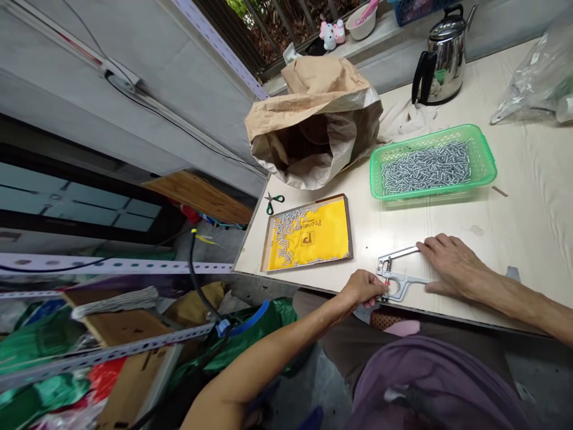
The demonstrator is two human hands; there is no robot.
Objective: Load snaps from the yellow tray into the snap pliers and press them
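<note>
Left hand (pixel 363 288): forearm angled up from the bottom edge of the view, fingers curled, thumb and fingertips closed together at the head of a grey metal hand tool (pixel 405 279). Right hand (pixel 454 266): forearm in from the right edge, palm downward, clamped on the tool's two handles, fingers on the upper one, thumb side against the lower. Handles spread apart. Tool location: near edge of the desk (pixel 528 179), between the hands; spring and small red part visible at its head. Obscured: anything between the left fingertips; cannot tell whether a small piece is pinched there. Right palm hidden; handle ends covered by the right hand. Bag (pixel 308 113) interior dark, contents unclear. Clear plastic bag (pixel 537 77) cut off at right edge. Nearby: shallow box (pixel 350 230) with yellow bottom and small metal pieces, scissors (pixel 270 206) just beside it; green basket (pixel 486 173) of similar pieces, beyond the tool.
</note>
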